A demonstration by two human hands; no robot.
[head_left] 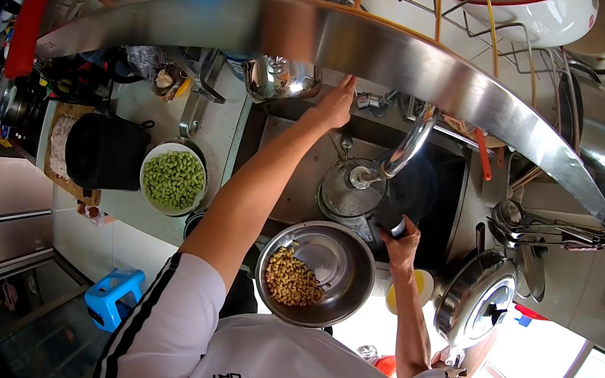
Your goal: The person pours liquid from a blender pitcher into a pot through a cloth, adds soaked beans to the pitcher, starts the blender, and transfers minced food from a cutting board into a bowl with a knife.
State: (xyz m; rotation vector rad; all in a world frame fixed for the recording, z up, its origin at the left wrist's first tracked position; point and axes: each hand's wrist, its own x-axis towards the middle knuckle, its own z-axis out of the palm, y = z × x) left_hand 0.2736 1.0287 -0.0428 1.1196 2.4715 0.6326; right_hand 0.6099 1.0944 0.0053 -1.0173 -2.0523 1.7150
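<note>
My left hand [335, 107] reaches to the back of the sink, its fingers stretched out beneath the steel rack edge, beside a shiny metal pot [282, 79]. The fingertips are partly hidden. My right hand [402, 244] is closed around the dark handle of a small saucepan [346, 204]. This pan sits in the sink [285, 206] under the faucet [409, 146], and its inside looks wet. Close to my body, a steel bowl [362, 262] holds shelled peanuts [291, 278] gathered toward its left side.
On the left counter stand a bowl of green beans [174, 178], a black container [105, 151] and a wooden board [54, 171]. A lidded pan [475, 300] and utensils [542, 230] occupy the right. A steel-edged dish rack [323, 31] crosses overhead. A blue stool [112, 298] stands below left.
</note>
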